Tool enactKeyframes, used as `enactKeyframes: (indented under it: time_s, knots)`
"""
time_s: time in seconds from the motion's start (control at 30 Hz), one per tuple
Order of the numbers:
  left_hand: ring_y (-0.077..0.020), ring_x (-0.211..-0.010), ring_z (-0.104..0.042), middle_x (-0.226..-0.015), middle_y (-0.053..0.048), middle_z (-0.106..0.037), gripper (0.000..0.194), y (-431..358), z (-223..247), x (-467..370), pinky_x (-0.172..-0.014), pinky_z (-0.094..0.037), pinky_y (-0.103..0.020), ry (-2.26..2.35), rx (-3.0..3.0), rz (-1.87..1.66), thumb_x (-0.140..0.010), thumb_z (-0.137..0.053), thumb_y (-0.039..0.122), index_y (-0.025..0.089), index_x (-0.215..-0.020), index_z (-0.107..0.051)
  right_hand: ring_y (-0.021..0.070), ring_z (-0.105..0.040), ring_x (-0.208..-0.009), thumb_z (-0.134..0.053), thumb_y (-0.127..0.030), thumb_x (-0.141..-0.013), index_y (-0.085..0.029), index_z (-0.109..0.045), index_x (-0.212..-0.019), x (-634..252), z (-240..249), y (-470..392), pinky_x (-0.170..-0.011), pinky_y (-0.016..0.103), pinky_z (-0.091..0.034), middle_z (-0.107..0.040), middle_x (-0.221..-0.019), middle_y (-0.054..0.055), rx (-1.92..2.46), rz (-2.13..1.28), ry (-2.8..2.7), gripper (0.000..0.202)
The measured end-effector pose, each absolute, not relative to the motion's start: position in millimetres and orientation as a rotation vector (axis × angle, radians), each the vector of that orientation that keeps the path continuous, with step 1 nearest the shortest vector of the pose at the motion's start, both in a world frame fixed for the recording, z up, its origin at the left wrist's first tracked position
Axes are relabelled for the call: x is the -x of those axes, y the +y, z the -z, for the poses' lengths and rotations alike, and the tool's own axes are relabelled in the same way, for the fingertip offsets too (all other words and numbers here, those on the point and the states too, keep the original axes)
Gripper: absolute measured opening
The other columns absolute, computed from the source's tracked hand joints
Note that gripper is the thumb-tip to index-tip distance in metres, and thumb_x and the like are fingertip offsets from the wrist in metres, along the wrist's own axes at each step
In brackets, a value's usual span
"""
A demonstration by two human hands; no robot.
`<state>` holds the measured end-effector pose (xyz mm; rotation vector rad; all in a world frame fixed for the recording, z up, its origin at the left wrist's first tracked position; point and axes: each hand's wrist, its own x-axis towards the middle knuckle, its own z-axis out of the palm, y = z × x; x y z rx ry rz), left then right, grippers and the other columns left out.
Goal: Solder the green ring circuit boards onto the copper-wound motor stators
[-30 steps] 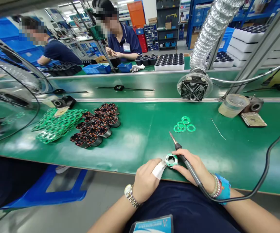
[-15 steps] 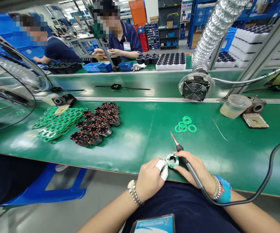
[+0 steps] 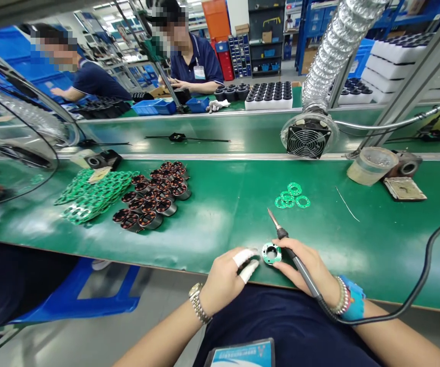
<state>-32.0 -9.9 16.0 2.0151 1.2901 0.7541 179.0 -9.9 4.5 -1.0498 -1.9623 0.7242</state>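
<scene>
My right hand [image 3: 311, 262] carries a soldering iron [image 3: 300, 269], its tip pointing away from me to the upper left. The thumb and a finger of that hand also grip a small round part topped with a green ring board [image 3: 271, 253], perhaps a motor stator. To the left of this part is my left hand [image 3: 229, 278], open, with white finger covers on the thumb and a finger. Those two fingertips are apart, and I see nothing between them. Several loose green ring boards [image 3: 292, 195] lie on the bench beyond the iron.
Copper-wound stators [image 3: 149, 204] stand grouped on the green bench [image 3: 212, 224], left of a pile of green boards [image 3: 93, 196]. A fan [image 3: 307, 140] hangs below a foil duct. Solder wire [image 3: 346, 204], a tub [image 3: 370, 165] and a sponge tray [image 3: 404, 188] are at right. Two people sit opposite.
My left hand has drawn back leftward from the round part, and its thumb and finger have spread apart. The right hand with the iron and part stays nearly still.
</scene>
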Motion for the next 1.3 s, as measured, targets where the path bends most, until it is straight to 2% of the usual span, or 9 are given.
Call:
enactKeyframes:
  time_s: [0.07,0.27,0.37,0.5,0.63,0.83,1.1,1.23,1.3]
  knots:
    - [-0.0191,-0.08,-0.063,-0.092,-0.008,-0.068,0.02,-12,-13,36,-0.073,-0.051,-0.031,1.244,-2.403,-0.777,-0.082,-0.051,0.02,0.02,-0.098,-0.062,0.0192,-0.063,-0.089,-0.059,-0.022,-0.082,-0.023,-0.047,-0.113,-179,-6,-10,-0.079,0.031,-0.052,-0.063,-0.102,0.007,1.05,-0.725,-1.959,0.034]
    - [-0.0169,-0.068,-0.059,-0.082,-0.008,-0.067,0.016,-10,-15,30,-0.061,-0.048,-0.027,1.18,-2.773,-0.695,-0.082,-0.048,0.015,0.016,-0.089,-0.062,0.019,-0.062,-0.088,-0.058,-0.022,-0.082,-0.023,-0.047,-0.113,-179,-5,-10,-0.079,0.032,-0.052,-0.062,-0.101,0.007,1.044,-0.725,-1.967,0.033]
    - [-0.0148,-0.061,-0.055,-0.07,-0.006,-0.061,0.013,-7,-22,19,-0.057,-0.045,-0.025,1.293,-2.489,-0.632,-0.077,-0.047,0.014,0.016,-0.075,-0.06,0.0188,-0.062,-0.089,-0.057,-0.023,-0.083,-0.023,-0.047,-0.113,-179,-5,-10,-0.08,0.031,-0.051,-0.062,-0.102,0.007,1.038,-0.725,-1.966,0.032]
    - [-0.01,-0.046,-0.047,-0.054,0.001,-0.049,0.013,-4,-29,5,-0.041,-0.038,-0.02,1.274,-1.412,-0.582,-0.071,-0.046,0.017,0.016,-0.059,-0.049,0.0187,-0.061,-0.089,-0.057,-0.02,-0.082,-0.022,-0.047,-0.113,-179,-4,-10,-0.079,0.031,-0.051,-0.062,-0.102,0.007,1.037,-0.724,-1.969,0.033]
    - [-0.01,-0.05,-0.052,-0.06,0.0,-0.053,0.015,-5,-29,8,-0.041,-0.044,-0.02,1.087,-0.786,-0.59,-0.07,-0.058,0.027,0.013,-0.067,-0.053,0.0188,-0.061,-0.089,-0.057,-0.02,-0.082,-0.022,-0.047,-0.113,-179,-4,-11,-0.078,0.031,-0.051,-0.062,-0.102,0.007,1.039,-0.729,-1.965,0.032]
    - [-0.0071,-0.046,-0.056,-0.059,0.0,-0.061,0.026,-3,-22,18,-0.05,-0.045,-0.018,1.207,-0.925,-0.609,-0.068,-0.068,0.034,0.013,-0.074,-0.055,0.0196,-0.062,-0.088,-0.057,-0.022,-0.083,-0.022,-0.047,-0.113,-179,-3,-11,-0.077,0.032,-0.052,-0.062,-0.101,0.008,1.036,-0.723,-1.958,0.032]
    - [-0.0093,-0.048,-0.057,-0.055,0.006,-0.054,0.033,-2,-21,1,-0.051,-0.051,-0.023,1.145,-0.881,-0.706,-0.067,-0.069,0.035,0.017,-0.074,-0.042,0.0196,-0.062,-0.091,-0.057,-0.019,-0.082,-0.022,-0.047,-0.114,-179,-3,-10,-0.079,0.032,-0.051,-0.062,-0.102,0.008,1.001,-0.752,-1.959,0.033]
    - [-0.0103,-0.056,-0.06,-0.069,0.001,-0.058,0.03,-1,-20,10,-0.054,-0.051,-0.023,1.094,-0.923,-0.686,-0.073,-0.064,0.037,0.015,-0.087,-0.048,0.0185,-0.062,-0.093,-0.057,-0.018,-0.082,-0.022,-0.047,-0.114,-182,-3,-6,-0.08,0.029,-0.051,-0.063,-0.105,0.007,1.011,-0.792,-1.958,0.034]
    - [-0.01,-0.059,-0.06,-0.072,-0.002,-0.06,0.026,-1,-21,14,-0.054,-0.05,-0.021,1.146,-1.055,-0.67,-0.078,-0.058,0.039,0.014,-0.084,-0.052,0.0179,-0.062,-0.094,-0.058,-0.018,-0.082,-0.023,-0.047,-0.114,-184,-5,-3,-0.081,0.028,-0.051,-0.063,-0.107,0.006,1.019,-0.833,-1.977,0.034]
